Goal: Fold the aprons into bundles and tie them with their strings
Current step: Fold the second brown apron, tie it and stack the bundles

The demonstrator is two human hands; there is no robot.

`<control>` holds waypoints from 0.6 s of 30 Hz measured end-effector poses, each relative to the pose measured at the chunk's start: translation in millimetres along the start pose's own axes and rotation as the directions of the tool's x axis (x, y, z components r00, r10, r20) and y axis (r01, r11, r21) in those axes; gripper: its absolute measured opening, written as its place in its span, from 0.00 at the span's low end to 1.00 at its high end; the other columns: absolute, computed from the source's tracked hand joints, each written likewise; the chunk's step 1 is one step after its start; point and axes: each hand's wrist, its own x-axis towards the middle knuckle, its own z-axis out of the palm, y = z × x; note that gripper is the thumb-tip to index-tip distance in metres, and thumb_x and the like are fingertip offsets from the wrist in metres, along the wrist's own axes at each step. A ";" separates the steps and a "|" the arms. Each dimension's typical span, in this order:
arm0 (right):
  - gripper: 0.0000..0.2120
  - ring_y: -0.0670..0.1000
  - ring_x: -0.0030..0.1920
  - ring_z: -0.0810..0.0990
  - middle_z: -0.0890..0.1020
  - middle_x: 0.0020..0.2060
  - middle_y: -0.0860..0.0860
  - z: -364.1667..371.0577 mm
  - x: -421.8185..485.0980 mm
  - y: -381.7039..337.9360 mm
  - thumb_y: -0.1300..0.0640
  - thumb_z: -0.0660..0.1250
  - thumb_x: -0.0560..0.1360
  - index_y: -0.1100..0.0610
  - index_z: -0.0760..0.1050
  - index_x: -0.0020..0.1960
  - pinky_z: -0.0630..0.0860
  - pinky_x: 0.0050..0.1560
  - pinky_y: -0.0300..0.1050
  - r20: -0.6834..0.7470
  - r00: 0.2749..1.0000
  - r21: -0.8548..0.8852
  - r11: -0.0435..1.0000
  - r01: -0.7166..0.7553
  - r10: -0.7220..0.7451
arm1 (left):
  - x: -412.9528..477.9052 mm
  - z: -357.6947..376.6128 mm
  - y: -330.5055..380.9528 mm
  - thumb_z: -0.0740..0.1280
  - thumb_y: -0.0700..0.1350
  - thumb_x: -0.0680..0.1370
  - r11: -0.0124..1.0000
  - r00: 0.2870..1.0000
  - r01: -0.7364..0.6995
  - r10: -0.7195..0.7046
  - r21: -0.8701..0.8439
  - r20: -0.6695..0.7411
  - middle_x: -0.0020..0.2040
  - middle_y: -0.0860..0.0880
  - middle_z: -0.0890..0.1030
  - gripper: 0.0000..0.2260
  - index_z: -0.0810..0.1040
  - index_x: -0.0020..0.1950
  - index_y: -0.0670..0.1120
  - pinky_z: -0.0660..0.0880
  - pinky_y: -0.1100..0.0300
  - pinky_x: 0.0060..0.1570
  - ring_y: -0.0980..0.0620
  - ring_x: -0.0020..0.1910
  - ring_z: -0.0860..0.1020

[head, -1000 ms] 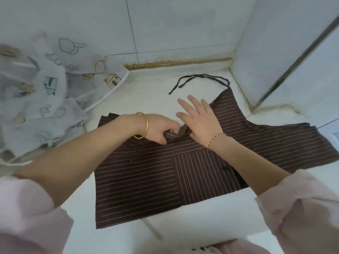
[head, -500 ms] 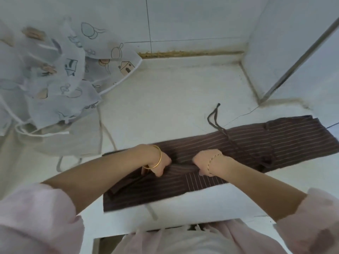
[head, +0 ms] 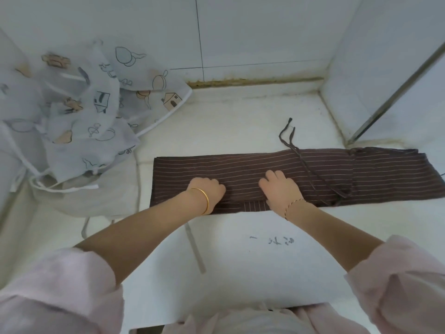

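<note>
1. Since the brown apron point(head: 265, 169) is already down to one long narrow strip, both hands sit on its near half. My read is that they are flattening the fold or taking the near edge for another turn.
2. Left hand point(head: 208, 190): on the strip close to its left end, fingers curled under, knuckles up, gold bangle point(head: 204, 201) at the wrist.
3. Right hand point(head: 279, 189): near the left one but apart from it, same curl, thumb pointing toward the left hand. Bare striped cloth shows between them.
4. Grip: the fingertips are hidden under the hands. I cannot tell whether they pinch a layer or just press down.
5. Forearms: both come in over the surface point(head: 240, 249) from the near side and converge on the strip. Wrists are low, pink sleeves bunched at the elbows.
6. Strings point(head: 310, 169): these cross the strip out past the right hand, with one loop trailing onto the surface beyond it. Lying on top, they look reachable for the tie, and that seems to be the point.
7. Reach: the strip runs well past the right hand and only a little past the left. I judge bundling would start from one end.
8. Printed aprons point(head: 91, 104): heaped beyond and outside the left hand, well apart from the strip, over a beige cloth point(head: 96, 198). Probably next in the queue.
</note>
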 end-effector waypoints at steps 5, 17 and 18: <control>0.23 0.55 0.42 0.76 0.76 0.42 0.54 2.8 -3.0 -9.7 0.65 0.79 0.52 0.58 0.76 0.45 0.74 0.33 0.46 -0.138 0.990 -0.061 0.998 -0.032 0.023 | -2.0 3.5 -3.9 0.66 0.39 0.76 0.998 0.982 0.005 -0.016 0.062 0.186 0.55 0.47 0.78 0.16 0.72 0.64 0.44 0.71 0.57 0.42 0.47 0.51 0.78; 0.16 0.53 0.56 0.72 0.73 0.58 0.52 -2.5 -12.0 27.8 0.54 0.59 0.76 0.55 0.67 0.63 0.72 0.52 0.47 -0.175 0.971 0.174 0.976 -0.130 0.160 | 55.4 -36.4 31.8 0.59 0.39 0.79 0.870 0.936 -0.190 0.020 -0.456 -0.353 0.65 0.42 0.65 0.17 0.65 0.68 0.42 0.72 0.50 0.58 0.43 0.60 0.70; 0.18 0.54 0.58 0.71 0.72 0.60 0.52 0.9 -15.5 35.5 0.54 0.60 0.76 0.55 0.65 0.65 0.72 0.54 0.48 -0.136 0.966 0.135 0.970 -0.201 0.219 | 61.1 -41.2 41.8 0.59 0.39 0.78 0.874 0.927 -0.215 0.043 -0.436 -0.373 0.65 0.41 0.64 0.19 0.64 0.69 0.42 0.72 0.50 0.58 0.43 0.61 0.69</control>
